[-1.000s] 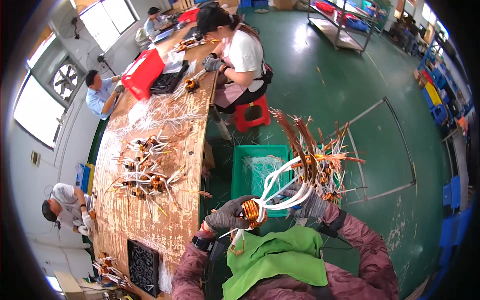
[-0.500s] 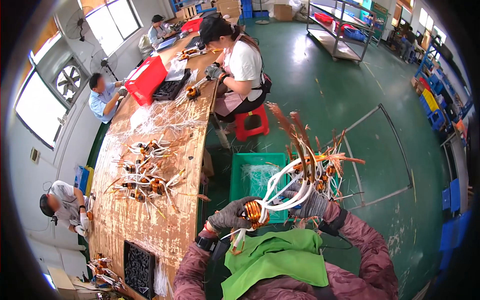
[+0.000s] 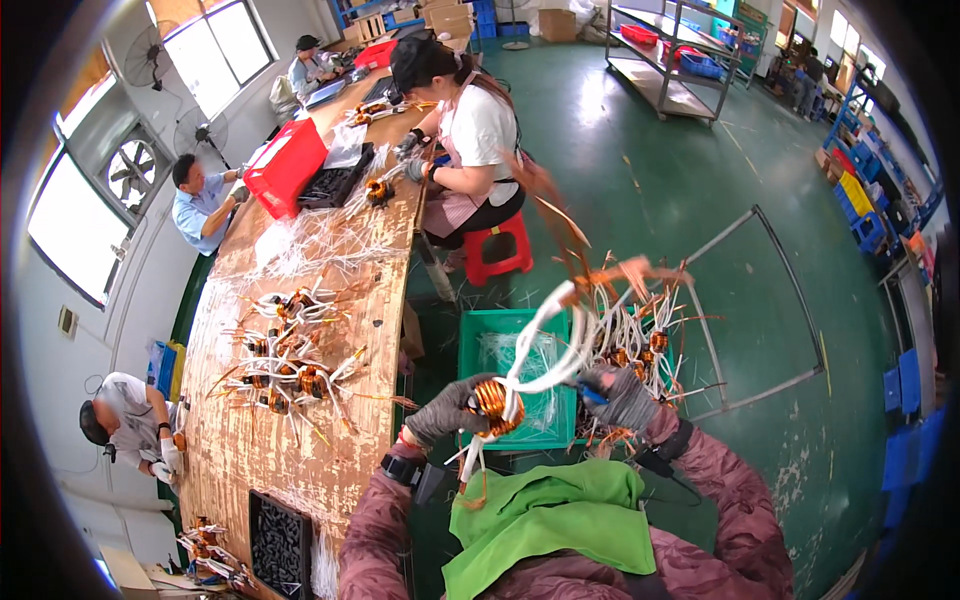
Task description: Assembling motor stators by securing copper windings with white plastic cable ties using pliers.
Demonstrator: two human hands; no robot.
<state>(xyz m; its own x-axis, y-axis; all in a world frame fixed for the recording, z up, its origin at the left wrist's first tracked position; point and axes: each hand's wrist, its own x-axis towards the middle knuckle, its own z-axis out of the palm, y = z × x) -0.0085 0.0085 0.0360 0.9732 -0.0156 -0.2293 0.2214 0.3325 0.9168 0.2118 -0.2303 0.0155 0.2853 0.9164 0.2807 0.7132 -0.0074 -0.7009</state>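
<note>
My left hand (image 3: 442, 414), in a grey glove, grips a ring-shaped copper coil (image 3: 497, 408) over my lap. Thick white-sleeved leads (image 3: 528, 345) curve up from the coil and end in frayed bare copper strands (image 3: 630, 271). Shorter white leads hang below it. My right hand (image 3: 625, 400), gloved too, is closed around a small blue object (image 3: 592, 394); its kind is mostly hidden by the fingers. The right hand is just right of the coil, apart from it. More coils with white leads (image 3: 640, 345) are heaped beyond my right hand.
A green bin (image 3: 468, 345) with white sleeve scraps stands ahead. Left is a worn wooden table (image 3: 345, 470) bearing coils (image 3: 290, 375) and a black tray (image 3: 255, 545) of dark pieces. A co-worker (image 3: 480, 130) sits on a red stool (image 3: 500, 255); others work across the table.
The coil has moved slightly left and down with my left hand. The leads' copper ends have swung and blurred. My right hand has come away from the leads, showing the blue object.
</note>
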